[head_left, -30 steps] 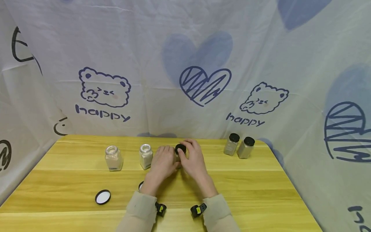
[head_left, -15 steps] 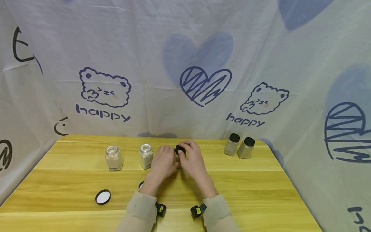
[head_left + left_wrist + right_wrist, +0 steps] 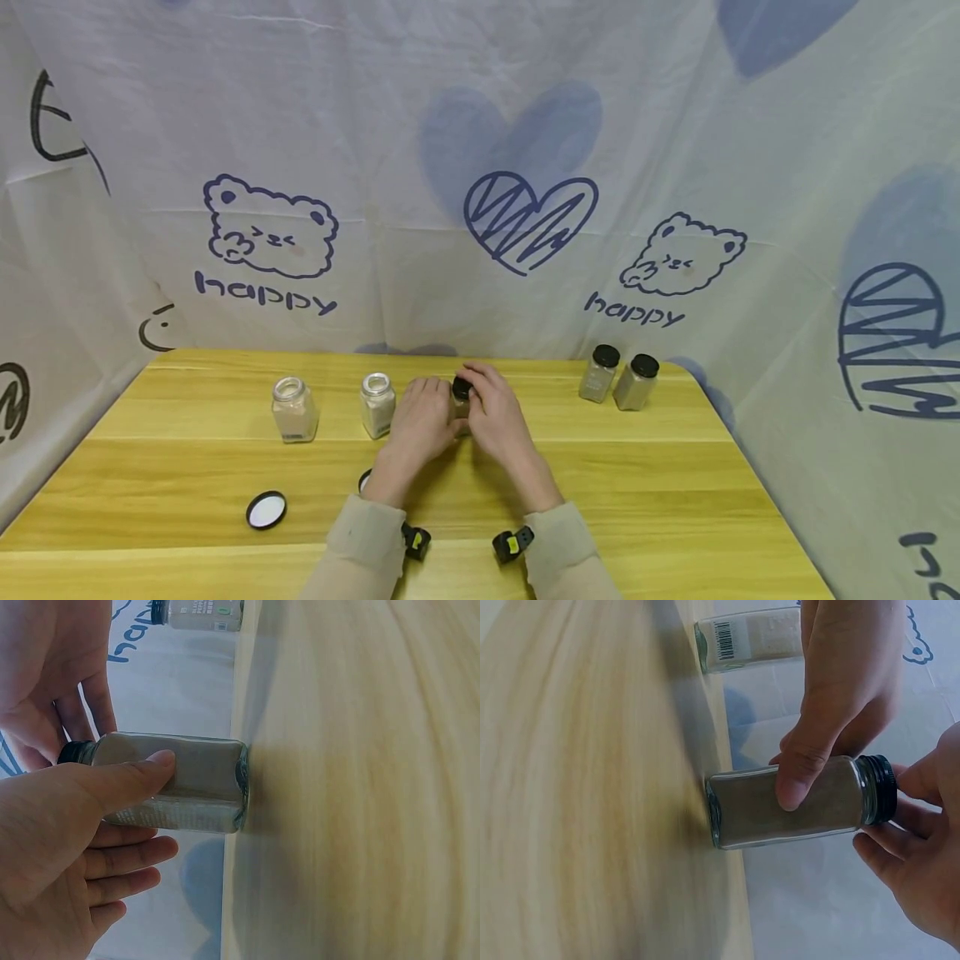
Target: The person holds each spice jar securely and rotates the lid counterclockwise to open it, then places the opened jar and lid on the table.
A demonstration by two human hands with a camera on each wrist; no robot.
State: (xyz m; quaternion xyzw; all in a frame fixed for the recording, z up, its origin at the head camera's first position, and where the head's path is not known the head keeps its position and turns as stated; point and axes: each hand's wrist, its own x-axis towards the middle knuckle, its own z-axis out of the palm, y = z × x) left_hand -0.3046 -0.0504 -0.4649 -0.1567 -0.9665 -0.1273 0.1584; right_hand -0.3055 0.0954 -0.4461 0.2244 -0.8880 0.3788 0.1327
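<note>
In the head view, my left hand point(image 3: 424, 421) holds a clear glass spice jar point(image 3: 757, 810) upright on the table, thumb pressed against its side. Greyish-brown contents fill the jar. A black screw lid point(image 3: 461, 388) sits on its mouth, and the fingers of my right hand point(image 3: 497, 415) curl round this lid. Seen from the left wrist, the jar's base meets the tabletop and the lid is partly covered by my hands. To the left stand two lidless jars, one nearer point(image 3: 378, 407) and one farther point(image 3: 294, 410), both with pale contents.
A black-rimmed lid with a white inside point(image 3: 266, 509) lies at the front left. Another lid point(image 3: 364, 481) is mostly hidden behind my left wrist. Two jars with black lids, one point(image 3: 598, 375) beside the other point(image 3: 636, 383), stand at the back right. A printed curtain point(image 3: 405, 275) hangs behind the table.
My right hand's fingers have shifted round the lid, turning slightly, and the thumb has slid off its top toward the near side. The left hand and jar have stayed in place.
</note>
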